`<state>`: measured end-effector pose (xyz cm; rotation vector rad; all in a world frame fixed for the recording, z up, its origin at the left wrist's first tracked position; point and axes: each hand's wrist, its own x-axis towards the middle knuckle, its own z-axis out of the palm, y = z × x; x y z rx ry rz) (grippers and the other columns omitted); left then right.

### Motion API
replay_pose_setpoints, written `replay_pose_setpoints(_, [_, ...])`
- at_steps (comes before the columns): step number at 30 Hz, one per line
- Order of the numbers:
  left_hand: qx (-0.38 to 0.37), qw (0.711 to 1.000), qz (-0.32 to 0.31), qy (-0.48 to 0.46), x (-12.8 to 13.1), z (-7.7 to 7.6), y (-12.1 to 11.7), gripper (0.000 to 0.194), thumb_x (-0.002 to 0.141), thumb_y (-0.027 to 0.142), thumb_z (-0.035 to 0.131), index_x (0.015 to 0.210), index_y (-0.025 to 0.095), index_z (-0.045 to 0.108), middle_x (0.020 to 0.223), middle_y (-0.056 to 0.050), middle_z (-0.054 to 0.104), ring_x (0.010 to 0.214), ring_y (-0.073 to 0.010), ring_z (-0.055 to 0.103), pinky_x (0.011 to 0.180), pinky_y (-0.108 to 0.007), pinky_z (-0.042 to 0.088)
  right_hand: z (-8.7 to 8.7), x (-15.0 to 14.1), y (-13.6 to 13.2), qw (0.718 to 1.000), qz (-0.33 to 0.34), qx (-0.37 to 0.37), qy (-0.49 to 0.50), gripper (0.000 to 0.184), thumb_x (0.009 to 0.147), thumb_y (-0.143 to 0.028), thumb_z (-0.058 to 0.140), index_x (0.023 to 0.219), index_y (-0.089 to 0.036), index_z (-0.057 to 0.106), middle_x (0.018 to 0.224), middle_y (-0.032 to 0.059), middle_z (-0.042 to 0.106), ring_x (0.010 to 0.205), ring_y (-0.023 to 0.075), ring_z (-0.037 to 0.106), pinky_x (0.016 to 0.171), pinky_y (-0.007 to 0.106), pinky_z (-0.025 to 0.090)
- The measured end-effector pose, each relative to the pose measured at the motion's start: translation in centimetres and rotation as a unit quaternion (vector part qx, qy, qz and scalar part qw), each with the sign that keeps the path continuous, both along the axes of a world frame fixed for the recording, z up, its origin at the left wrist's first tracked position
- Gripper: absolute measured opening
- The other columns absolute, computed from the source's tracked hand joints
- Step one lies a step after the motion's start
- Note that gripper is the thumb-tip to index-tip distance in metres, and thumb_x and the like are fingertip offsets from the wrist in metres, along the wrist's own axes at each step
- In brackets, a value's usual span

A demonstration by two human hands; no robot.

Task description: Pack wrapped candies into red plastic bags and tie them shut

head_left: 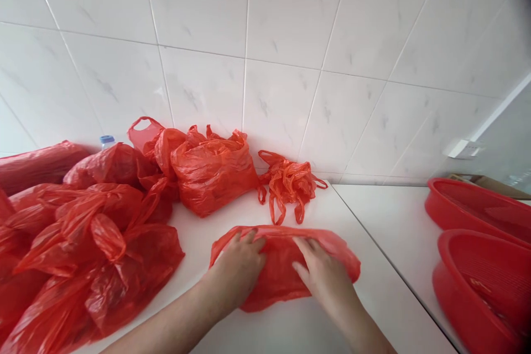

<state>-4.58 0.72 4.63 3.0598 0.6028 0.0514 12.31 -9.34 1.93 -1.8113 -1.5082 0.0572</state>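
Note:
A red plastic bag (282,274) lies spread on the white table in front of me, its far edge raised in a loose fold. My left hand (240,265) rests on the bag's left part, fingers slightly bent and apart near the fold. On the right side of the bag lies my right hand (323,268), its fingers stretched towards the fold and its thumb held away from them. Both hands touch the plastic. Just beyond the bag sits a crumpled heap of red plastic bags (292,182) with handle loops sticking out.
Several filled red bags (211,171) crowd the left and back of the table (373,310). A bottle with a blue cap (107,140) shows behind them. Two red plastic baskets (446,249) stand at the right, past a seam. A white tiled wall (286,11) closes the back.

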Motion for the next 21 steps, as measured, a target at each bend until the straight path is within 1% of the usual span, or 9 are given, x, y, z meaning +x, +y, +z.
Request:
replay_pose_setpoints(3, [0.004,0.998,0.060,0.034,-0.1,0.0,1.2,0.034,0.066,0.023,0.072,0.100,0.017,0.071,0.120,-0.018,0.061,0.116,-0.0393,0.049,0.096,-0.055,0.038,-1.2,2.2,0.4,0.989,-0.010,-0.144,0.034,0.049,0.055,-0.010,0.066,0.097,-0.033,0.070,0.084,0.0021,0.072,0.066,0.0212,0.064,0.051,0.026,0.039])
replay_pose_setpoints(5, [-0.007,0.997,0.067,0.032,-0.5,0.2,2.0,0.036,0.062,0.026,0.076,0.096,0.018,0.073,0.118,-0.017,0.062,0.110,-0.0377,0.053,0.094,-0.053,0.040,-0.9,2.6,-0.3,0.976,0.021,-0.210,0.047,0.045,0.050,-0.006,0.062,0.084,-0.033,0.071,0.075,-0.0008,0.071,0.060,0.0179,0.061,0.047,0.023,0.033])
replay_pose_setpoints(7, [-0.021,0.998,0.059,0.030,-1.1,0.6,2.3,0.033,0.061,0.028,0.076,0.093,0.020,0.075,0.118,-0.016,0.062,0.111,-0.0367,0.053,0.095,-0.051,0.040,-0.2,2.4,-1.2,0.967,0.050,-0.238,0.078,0.042,0.052,-0.006,0.062,0.082,-0.034,0.072,0.082,-0.0017,0.072,0.066,0.0182,0.063,0.049,0.023,0.034])
replay_pose_setpoints(9, [-0.033,0.998,0.045,0.025,-1.6,1.1,2.2,0.031,0.063,0.025,0.074,0.094,0.023,0.074,0.121,-0.013,0.060,0.113,-0.0348,0.052,0.094,-0.047,0.041,0.4,2.1,-1.6,0.964,0.056,-0.231,0.124,0.044,0.059,-0.014,0.067,0.096,-0.038,0.071,0.101,-0.0017,0.071,0.085,0.0218,0.065,0.061,0.025,0.042])
replay_pose_setpoints(11, [-0.061,0.998,0.018,0.009,-2.0,1.5,1.7,0.023,0.069,0.017,0.066,0.091,0.024,0.073,0.117,-0.009,0.062,0.109,-0.0295,0.056,0.090,-0.040,0.045,0.8,2.1,-1.5,0.964,0.020,-0.209,0.164,0.041,0.071,-0.029,0.066,0.111,-0.038,0.065,0.104,-0.0002,0.070,0.093,0.0222,0.064,0.070,0.028,0.046])
replay_pose_setpoints(13, [-0.103,0.994,-0.018,-0.017,-2.2,1.7,1.1,0.022,0.073,0.009,0.058,0.085,0.023,0.071,0.109,-0.006,0.066,0.098,-0.0239,0.061,0.082,-0.033,0.047,0.8,2.4,-1.2,0.959,-0.024,-0.197,0.203,0.039,0.081,-0.042,0.057,0.120,-0.035,0.058,0.090,0.0008,0.070,0.074,0.0179,0.064,0.065,0.028,0.046])
replay_pose_setpoints(15, [-0.135,0.989,-0.045,-0.036,-2.4,1.8,0.5,0.021,0.072,0.007,0.056,0.080,0.022,0.068,0.096,-0.004,0.069,0.088,-0.0225,0.063,0.076,-0.031,0.047,0.5,2.9,-0.7,0.946,-0.014,-0.191,0.261,0.040,0.086,-0.050,0.051,0.121,-0.030,0.054,0.075,-0.0017,0.068,0.050,0.0113,0.054,0.056,0.026,0.044])
replay_pose_setpoints(19, [-0.148,0.987,-0.062,-0.028,-2.7,1.5,0.1,0.013,0.074,0.012,0.057,0.072,0.022,0.066,0.077,-0.001,0.068,0.073,-0.0219,0.063,0.068,-0.031,0.047,-1.0,4.0,0.2,0.874,0.059,-0.184,0.445,0.045,0.088,-0.058,0.044,0.102,-0.018,0.059,0.065,-0.0015,0.064,0.040,0.0046,0.042,0.044,0.018,0.033])
replay_pose_setpoints(21, [-0.141,0.984,-0.075,-0.078,-3.1,1.3,0.3,0.016,0.080,0.013,0.053,0.080,0.023,0.066,0.084,-0.003,0.069,0.078,-0.0209,0.063,0.069,-0.029,0.048,-1.6,4.5,0.4,0.830,0.058,-0.186,0.522,0.046,0.086,-0.059,0.049,0.095,-0.015,0.060,0.066,-0.0005,0.063,0.041,0.0044,0.044,0.039,0.016,0.030])
